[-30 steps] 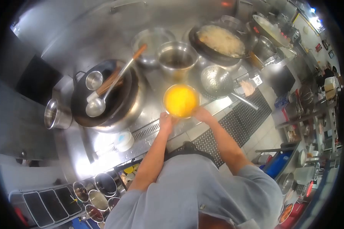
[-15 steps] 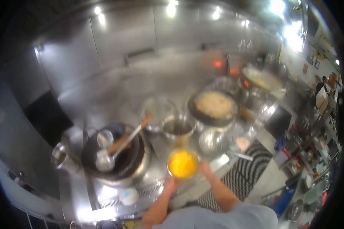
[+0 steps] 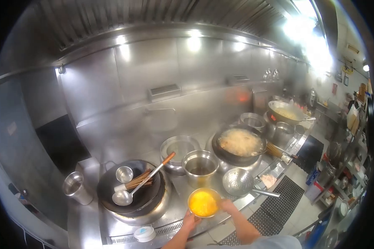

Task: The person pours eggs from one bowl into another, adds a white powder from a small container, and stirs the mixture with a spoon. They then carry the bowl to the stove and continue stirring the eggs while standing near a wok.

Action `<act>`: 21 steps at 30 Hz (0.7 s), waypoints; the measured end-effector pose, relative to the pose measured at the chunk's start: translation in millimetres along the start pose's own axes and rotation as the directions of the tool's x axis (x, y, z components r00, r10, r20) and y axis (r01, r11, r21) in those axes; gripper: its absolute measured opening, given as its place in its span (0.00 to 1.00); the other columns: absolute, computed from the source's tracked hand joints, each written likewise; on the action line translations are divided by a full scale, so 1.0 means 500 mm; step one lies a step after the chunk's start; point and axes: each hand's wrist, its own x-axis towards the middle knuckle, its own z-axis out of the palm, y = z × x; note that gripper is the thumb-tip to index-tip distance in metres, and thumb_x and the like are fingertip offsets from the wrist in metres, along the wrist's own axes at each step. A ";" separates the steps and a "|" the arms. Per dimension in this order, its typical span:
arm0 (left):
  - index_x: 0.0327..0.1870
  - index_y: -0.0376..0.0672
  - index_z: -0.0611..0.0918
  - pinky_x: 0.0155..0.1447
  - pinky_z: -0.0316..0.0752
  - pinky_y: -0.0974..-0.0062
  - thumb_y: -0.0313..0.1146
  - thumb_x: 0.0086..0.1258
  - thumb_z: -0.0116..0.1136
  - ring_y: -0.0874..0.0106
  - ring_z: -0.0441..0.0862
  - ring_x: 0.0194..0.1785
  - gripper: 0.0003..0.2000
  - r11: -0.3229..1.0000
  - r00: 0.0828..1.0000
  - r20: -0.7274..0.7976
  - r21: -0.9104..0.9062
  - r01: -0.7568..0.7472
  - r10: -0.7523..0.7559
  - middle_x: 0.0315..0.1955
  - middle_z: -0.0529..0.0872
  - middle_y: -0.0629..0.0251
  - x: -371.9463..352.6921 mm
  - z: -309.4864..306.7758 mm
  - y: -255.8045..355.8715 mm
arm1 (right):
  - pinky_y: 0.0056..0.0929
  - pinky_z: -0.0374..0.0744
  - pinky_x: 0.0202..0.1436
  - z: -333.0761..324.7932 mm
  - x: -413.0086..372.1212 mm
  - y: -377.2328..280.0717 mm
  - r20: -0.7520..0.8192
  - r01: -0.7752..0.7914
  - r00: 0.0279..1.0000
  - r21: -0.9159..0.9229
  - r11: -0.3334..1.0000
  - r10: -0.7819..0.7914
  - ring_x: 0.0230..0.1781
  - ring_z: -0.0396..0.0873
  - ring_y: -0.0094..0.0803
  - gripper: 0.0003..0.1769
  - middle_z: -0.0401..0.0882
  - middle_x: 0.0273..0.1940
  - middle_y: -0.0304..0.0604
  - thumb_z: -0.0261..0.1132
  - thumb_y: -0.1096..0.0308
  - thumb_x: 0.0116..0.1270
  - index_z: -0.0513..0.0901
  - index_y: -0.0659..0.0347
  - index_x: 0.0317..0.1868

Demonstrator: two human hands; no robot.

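A round metal bowl (image 3: 190, 208) of bright yellow liquid, which looks like beaten egg (image 3: 203, 202), is held over the counter's front edge. My left hand (image 3: 190, 220) grips it from below at its near left side. My right hand (image 3: 227, 206) is closed at the bowl's right rim, its fingers slightly blurred. Whether it pinches the rim or a thin tool does not show. Just behind the bowl stands a tall metal pot (image 3: 200, 182) of dark liquid. To the right lies a perforated strainer (image 3: 237, 181) with its handle towards the front edge.
At left, a dark wok (image 3: 106, 191) holds a ladle (image 3: 123, 198), a small metal cup (image 3: 124, 174) and a bamboo brush (image 3: 139, 181). A bubbling wok (image 3: 242, 142) steams at back right, with another wok (image 3: 287, 113) beyond. A white container (image 3: 144, 233) sits by the front grating.
The view has tilted upward and sharpened, so everything sits lower in it and more hood shows. The bowl stays in my left hand, and my right hand remains at its right side.
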 end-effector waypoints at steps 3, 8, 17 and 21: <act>0.70 0.66 0.55 0.51 0.77 0.60 0.36 0.74 0.50 0.62 0.80 0.50 0.27 0.999 0.999 -0.006 -0.014 0.031 -0.031 0.52 0.78 0.59 0.007 -0.013 -0.015 | 0.34 0.74 0.24 0.017 -0.042 -0.047 0.241 0.069 0.971 -0.232 0.970 -0.011 0.21 0.76 0.34 0.18 0.81 0.28 0.46 0.60 0.54 0.56 0.85 0.59 0.38; 0.70 0.64 0.58 0.52 0.78 0.59 0.36 0.74 0.49 0.61 0.79 0.51 0.25 0.994 0.998 0.061 -0.111 0.007 0.000 0.52 0.78 0.58 0.022 -0.029 -0.018 | 0.34 0.76 0.27 0.016 -0.030 -0.052 0.126 0.086 0.990 -0.188 0.978 -0.063 0.24 0.79 0.36 0.18 0.83 0.29 0.49 0.61 0.56 0.57 0.84 0.61 0.40; 0.69 0.49 0.61 0.60 0.72 0.56 0.38 0.73 0.52 0.59 0.70 0.62 0.25 0.534 0.738 0.396 0.514 -0.671 0.547 0.63 0.67 0.57 0.123 -0.103 -0.105 | 0.36 0.79 0.34 0.002 -0.041 -0.088 -0.061 0.007 0.998 -0.137 0.991 -0.015 0.30 0.83 0.39 0.19 0.84 0.33 0.50 0.62 0.56 0.56 0.84 0.63 0.39; 0.69 0.53 0.59 0.58 0.73 0.56 0.36 0.71 0.55 0.60 0.73 0.59 0.28 0.961 0.979 0.125 0.203 -0.186 0.163 0.63 0.67 0.59 -0.021 -0.011 -0.027 | 0.36 0.79 0.34 0.000 -0.061 -0.095 0.154 0.007 0.988 -0.088 0.996 0.007 0.34 0.84 0.40 0.20 0.84 0.36 0.53 0.62 0.55 0.56 0.84 0.63 0.39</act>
